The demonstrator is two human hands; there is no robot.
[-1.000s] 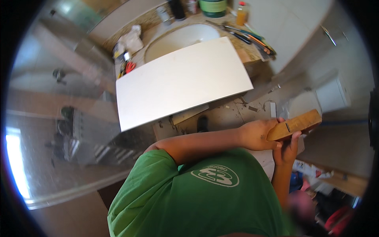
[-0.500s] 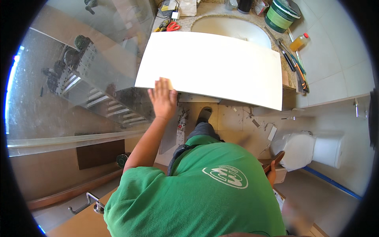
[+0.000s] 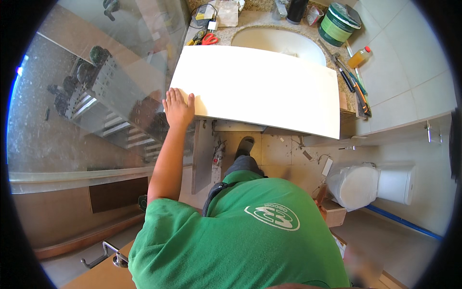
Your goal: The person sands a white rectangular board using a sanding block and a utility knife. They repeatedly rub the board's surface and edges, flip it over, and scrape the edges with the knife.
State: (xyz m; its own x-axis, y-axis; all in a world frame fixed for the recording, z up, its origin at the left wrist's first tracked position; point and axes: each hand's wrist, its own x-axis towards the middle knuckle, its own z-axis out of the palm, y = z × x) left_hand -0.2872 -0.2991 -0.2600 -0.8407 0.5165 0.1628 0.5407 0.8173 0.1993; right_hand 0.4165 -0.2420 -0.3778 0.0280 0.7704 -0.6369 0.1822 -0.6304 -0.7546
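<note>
A large white board lies across the counter, covering the front of the oval sink and jutting past the counter's near edge. Flat on its near left corner rests my left hand, fingers stretched out. It grips nothing. Of my right hand, only a brownish sliver shows beside the green shirt, near a small wooden box; its fingers are hidden.
Red scissors and a charger lie behind the board. A green bucket, an amber bottle and several hand tools line the right. A glass panel stands left, a toilet right. Debris litters the floor.
My left hand has slid left along the board's near edge to its corner. My right hand has drawn back, mostly behind my body. The view has shifted slightly.
</note>
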